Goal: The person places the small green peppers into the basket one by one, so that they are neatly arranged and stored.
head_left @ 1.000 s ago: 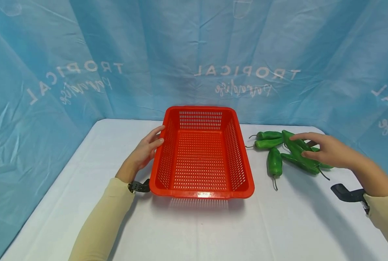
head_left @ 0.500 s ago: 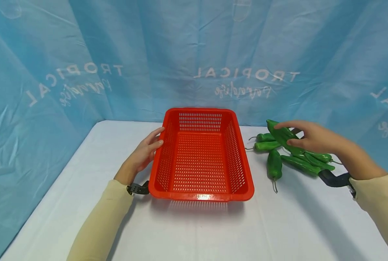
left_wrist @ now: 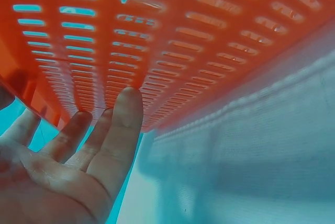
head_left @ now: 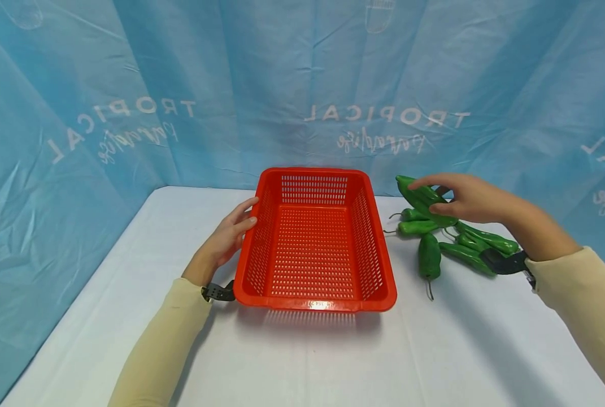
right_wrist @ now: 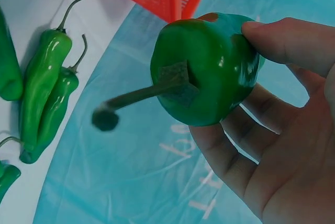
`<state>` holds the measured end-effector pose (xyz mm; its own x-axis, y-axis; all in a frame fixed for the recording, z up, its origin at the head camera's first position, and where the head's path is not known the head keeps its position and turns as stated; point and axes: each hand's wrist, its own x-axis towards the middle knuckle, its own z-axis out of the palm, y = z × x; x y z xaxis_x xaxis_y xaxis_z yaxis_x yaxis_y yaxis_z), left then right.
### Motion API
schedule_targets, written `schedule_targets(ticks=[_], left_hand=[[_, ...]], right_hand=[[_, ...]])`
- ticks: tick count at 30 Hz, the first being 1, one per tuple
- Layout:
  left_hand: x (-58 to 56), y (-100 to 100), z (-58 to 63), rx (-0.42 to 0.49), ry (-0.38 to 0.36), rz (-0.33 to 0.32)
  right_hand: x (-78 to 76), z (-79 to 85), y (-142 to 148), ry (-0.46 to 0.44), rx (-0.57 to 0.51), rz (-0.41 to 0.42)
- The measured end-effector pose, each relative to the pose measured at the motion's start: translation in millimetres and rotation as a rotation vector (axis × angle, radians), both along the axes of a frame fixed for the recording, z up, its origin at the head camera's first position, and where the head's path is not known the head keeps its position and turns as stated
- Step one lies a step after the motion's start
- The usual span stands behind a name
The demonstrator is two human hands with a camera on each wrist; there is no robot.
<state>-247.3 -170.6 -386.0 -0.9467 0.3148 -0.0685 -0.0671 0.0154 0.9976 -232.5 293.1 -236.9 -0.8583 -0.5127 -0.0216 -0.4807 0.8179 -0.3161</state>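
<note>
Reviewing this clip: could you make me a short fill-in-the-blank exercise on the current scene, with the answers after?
1. The person's ____ hand holds a green pepper.
2. The left hand touches the basket, whose color is ____.
3. Printed in mirrored block capitals on the blue curtain is the word ____.
4. More peppers lie on the table, but the number inside the basket is ____.

Missing words: right; red; TROPICAL; zero.

Mirrored "TROPICAL Paradise" marks the blue curtain (head_left: pixel 271 85); print (head_left: pixel 320 304) on the red basket (head_left: pixel 383 282) is blurred.
</note>
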Motion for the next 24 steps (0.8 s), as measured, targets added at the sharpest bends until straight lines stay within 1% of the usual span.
schedule_targets(ticks=[8,12,18,24], left_hand=[[-0.2,1,-0.8,0.010,0.001,0.003],[0.0,1,-0.9,0.008,0.002,0.003],[1.5,1,-0.4,0.008,0.000,0.013],[1.2,1,-0.7,0.009,0.002,0.007]], right_hand=[[-4.3,0.3,-17,-0.017,0.014,0.021],[-4.7,-0.3,-25,-0.027,0.000,0.041],[-7.3,-2.9,-38,-0.007,-0.009,0.095],[-9.3,-4.4,-54,-0.020,-0.030,0.145]])
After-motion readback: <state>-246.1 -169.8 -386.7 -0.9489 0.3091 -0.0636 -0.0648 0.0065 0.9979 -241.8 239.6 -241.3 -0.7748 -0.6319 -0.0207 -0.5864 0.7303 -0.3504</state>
